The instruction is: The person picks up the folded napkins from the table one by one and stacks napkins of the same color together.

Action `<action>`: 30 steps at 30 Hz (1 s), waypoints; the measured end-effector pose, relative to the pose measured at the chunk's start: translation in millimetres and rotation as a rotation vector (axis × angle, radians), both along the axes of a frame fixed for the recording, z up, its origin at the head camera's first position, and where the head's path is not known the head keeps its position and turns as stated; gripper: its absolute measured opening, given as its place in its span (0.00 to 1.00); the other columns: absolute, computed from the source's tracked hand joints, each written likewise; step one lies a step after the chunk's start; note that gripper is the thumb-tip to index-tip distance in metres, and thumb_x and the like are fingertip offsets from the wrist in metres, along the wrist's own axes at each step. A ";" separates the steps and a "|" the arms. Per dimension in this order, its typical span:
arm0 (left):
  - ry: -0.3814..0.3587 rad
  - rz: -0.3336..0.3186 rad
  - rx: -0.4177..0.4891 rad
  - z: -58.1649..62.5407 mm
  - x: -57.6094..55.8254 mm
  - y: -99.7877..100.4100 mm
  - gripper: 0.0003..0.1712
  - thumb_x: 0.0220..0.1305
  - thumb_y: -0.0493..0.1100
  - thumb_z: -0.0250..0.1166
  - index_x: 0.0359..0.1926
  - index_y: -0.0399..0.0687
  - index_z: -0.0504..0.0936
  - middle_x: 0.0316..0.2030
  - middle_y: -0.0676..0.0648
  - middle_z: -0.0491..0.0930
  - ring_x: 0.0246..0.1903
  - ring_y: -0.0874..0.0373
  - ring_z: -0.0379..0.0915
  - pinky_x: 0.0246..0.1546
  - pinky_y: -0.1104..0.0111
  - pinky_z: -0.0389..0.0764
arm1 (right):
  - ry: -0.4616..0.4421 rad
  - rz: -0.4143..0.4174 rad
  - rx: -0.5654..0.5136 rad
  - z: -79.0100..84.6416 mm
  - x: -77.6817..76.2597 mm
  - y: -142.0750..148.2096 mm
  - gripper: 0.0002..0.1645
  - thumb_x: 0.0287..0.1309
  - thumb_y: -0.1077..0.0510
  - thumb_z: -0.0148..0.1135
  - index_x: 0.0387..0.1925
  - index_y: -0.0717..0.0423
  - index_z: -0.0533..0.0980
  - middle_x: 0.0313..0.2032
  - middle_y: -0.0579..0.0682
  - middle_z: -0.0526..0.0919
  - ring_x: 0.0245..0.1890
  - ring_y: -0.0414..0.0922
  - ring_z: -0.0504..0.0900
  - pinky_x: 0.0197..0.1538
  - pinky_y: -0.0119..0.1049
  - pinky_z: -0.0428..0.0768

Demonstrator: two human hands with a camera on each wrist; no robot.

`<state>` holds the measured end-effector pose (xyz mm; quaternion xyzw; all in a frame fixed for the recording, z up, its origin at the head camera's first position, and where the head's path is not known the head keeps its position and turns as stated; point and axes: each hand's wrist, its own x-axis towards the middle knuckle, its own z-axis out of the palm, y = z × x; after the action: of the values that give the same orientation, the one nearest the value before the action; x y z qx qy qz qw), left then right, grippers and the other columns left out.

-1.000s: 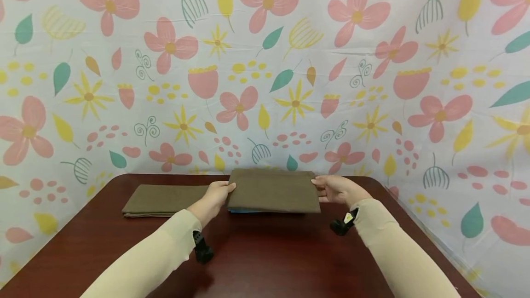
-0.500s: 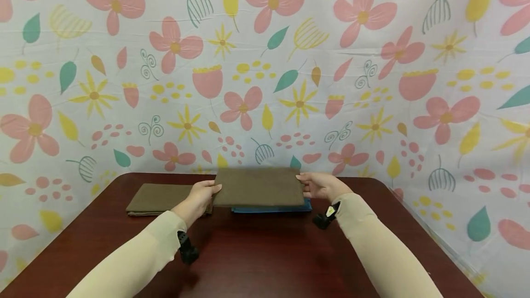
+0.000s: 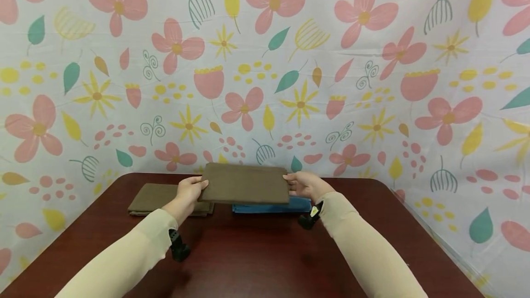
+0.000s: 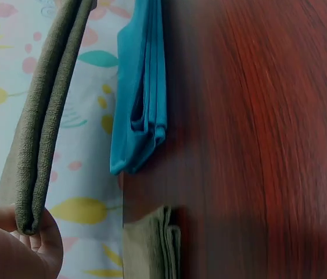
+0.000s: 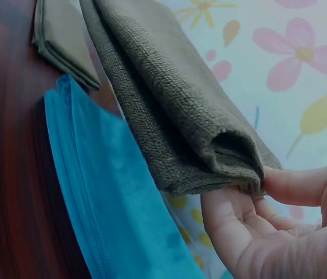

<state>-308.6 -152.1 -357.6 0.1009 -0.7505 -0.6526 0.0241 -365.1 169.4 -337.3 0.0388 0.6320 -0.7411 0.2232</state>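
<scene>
A folded olive-brown cloth (image 3: 245, 183) is being held aloft over the dark red-brown table (image 3: 265, 256), and it is gripped at both ends! One end is pinched by the left hand (image 3: 188, 195), the thumb laid on top, the other by the right hand (image 3: 305, 185) between thumb and fingers. The left fingertips are largely hidden by the fabric, though they seem to be tucked underneath; in the left wrist view that hand is cut off at the corner. Below, a folded blue cloth (image 5: 108, 174) is partly covered from the head view by the lifted one, its layered edge shown clearly at the wrists. Over to the left, a second folded brown cloth (image 3: 151, 197) is rested on the tabletop, its near right portion partly blocked by the left hand.
</scene>
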 end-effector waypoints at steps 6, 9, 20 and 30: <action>-0.011 0.040 -0.001 0.0 -0.3 -14.1 0.28 0.72 0.41 0.55 0.69 0.36 0.64 0.71 0.34 0.56 0.71 0.37 0.49 0.71 0.44 0.55 | 0.001 -0.017 -0.042 -2.8 -3.4 -16.0 0.33 0.73 0.63 0.46 0.74 0.63 0.49 0.62 0.60 0.66 0.66 0.54 0.66 0.72 0.50 0.64; -0.008 0.059 0.002 3.1 0.1 -22.2 0.29 0.72 0.42 0.55 0.71 0.38 0.63 0.73 0.35 0.51 0.73 0.37 0.43 0.72 0.44 0.52 | 0.004 -0.015 -0.065 -4.6 -4.6 -25.1 0.36 0.73 0.62 0.46 0.75 0.61 0.45 0.68 0.62 0.62 0.66 0.54 0.65 0.72 0.49 0.64; -0.001 0.119 0.029 8.6 1.6 -50.6 0.31 0.72 0.43 0.55 0.72 0.38 0.60 0.74 0.36 0.49 0.74 0.39 0.40 0.74 0.48 0.48 | 0.006 -0.096 -0.132 -11.8 -4.4 -67.8 0.35 0.71 0.64 0.50 0.73 0.61 0.49 0.49 0.55 0.71 0.51 0.49 0.72 0.65 0.46 0.71; -0.051 0.124 0.075 6.4 -1.9 -74.4 0.33 0.73 0.46 0.55 0.73 0.42 0.58 0.76 0.40 0.44 0.75 0.41 0.35 0.75 0.49 0.43 | -0.016 -0.149 -0.196 -18.3 -6.9 -95.2 0.29 0.71 0.64 0.49 0.70 0.62 0.55 0.47 0.54 0.71 0.53 0.49 0.71 0.68 0.46 0.69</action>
<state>-310.5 -226.5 -351.2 0.1648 -0.7182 -0.6748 0.0415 -372.1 74.2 -355.7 0.0696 0.5499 -0.8137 0.1750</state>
